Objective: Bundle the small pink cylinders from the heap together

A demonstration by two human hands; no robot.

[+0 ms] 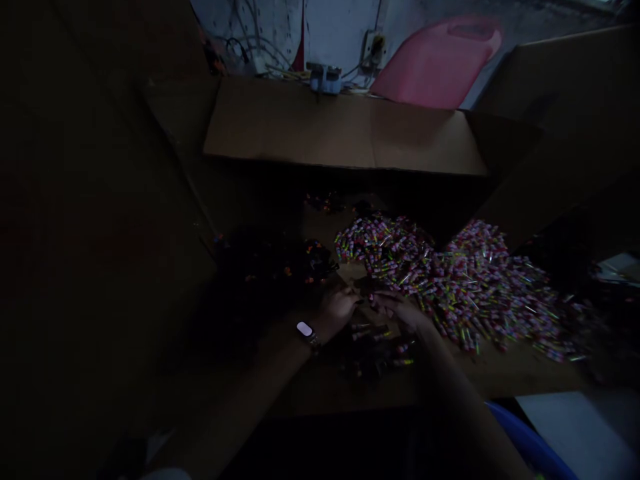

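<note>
Small wrapped pieces (465, 280), pink with yellow and green flecks, lie heaped on cardboard sheet (500, 373). Left hand (340, 308) and right hand (403, 310) meet at heap's near edge, fingers curled; too dim to tell grasp.

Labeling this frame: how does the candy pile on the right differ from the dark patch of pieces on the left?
The lit candy pile is large, dense and bright pink and yellow; the shadowed pieces are sparse, showing only as small specks. The pile spreads right of both hands; the shadowed pieces lie beyond the left hand. Both rest on the cardboard box floor.
</note>
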